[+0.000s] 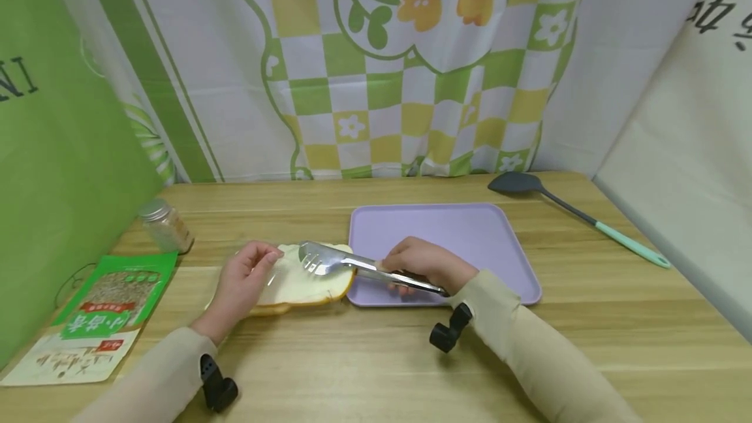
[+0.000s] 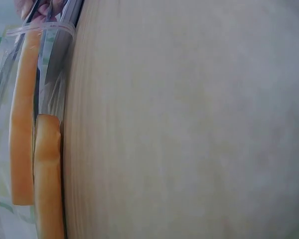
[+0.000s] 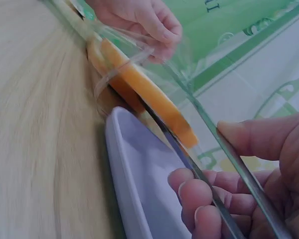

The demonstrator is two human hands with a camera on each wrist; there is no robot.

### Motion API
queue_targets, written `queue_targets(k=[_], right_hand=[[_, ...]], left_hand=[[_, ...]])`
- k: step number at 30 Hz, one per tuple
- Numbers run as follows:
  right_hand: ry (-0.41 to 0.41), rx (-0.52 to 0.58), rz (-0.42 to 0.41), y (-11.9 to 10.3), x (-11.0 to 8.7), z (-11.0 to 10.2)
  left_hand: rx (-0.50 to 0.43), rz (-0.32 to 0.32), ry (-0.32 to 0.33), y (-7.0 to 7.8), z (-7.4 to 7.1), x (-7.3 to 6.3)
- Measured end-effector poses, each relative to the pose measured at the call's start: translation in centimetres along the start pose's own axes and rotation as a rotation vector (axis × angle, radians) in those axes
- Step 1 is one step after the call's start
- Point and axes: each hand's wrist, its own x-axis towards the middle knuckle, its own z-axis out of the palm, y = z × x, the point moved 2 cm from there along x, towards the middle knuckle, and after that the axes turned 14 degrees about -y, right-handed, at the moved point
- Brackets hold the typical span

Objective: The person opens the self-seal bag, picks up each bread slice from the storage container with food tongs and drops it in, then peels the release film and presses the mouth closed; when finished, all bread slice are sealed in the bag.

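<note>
My right hand (image 1: pixel 425 263) grips metal tongs (image 1: pixel 367 265), one arm above and one below the upper slice of bread (image 2: pixel 24 129). This slice slants partly out of the mouth of a clear plastic bag (image 3: pixel 103 82). Under it, a second bread slice (image 2: pixel 48 174) lies inside the bag on the table. My left hand (image 1: pixel 242 282) pinches the bag's upper edge between thumb and fingers, holding the film up off the bread. The bag's mouth faces the lilac tray (image 1: pixel 449 220), and the upper slice's end reaches over the tray's near left rim.
To the left stand a spice jar (image 1: pixel 167 226) with a metal lid and a green seasoning packet (image 1: pixel 100 315) lying flat. A dark spatula (image 1: pixel 566 214) with a mint handle lies at the back right. Patterned cloth (image 1: pixel 388 103) hangs behind the table.
</note>
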Motion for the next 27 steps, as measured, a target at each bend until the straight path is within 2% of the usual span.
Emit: queue_targets(k=[6, 10, 20, 27], right_hand=[[0.029, -0.027, 0.04, 1.2, -1.5, -0.9], [0.009, -0.016, 0.024, 1.7, -1.6, -0.9], [0.023, 0.073, -0.017, 1.5, -0.2, 0.2], [0.015, 0.068, -0.03, 0.6, 0.4, 1.3]], left_hand=[[-0.018, -0.018, 0.017, -0.1, 0.1, 0.0], [-0.048, 0.008, 0.007, -0.1, 0.2, -0.1], [-0.088, 0.055, -0.06, 0.3, 0.5, -0.2], [-0.113, 0.034, -0.043, 0.3, 0.4, -0.3]])
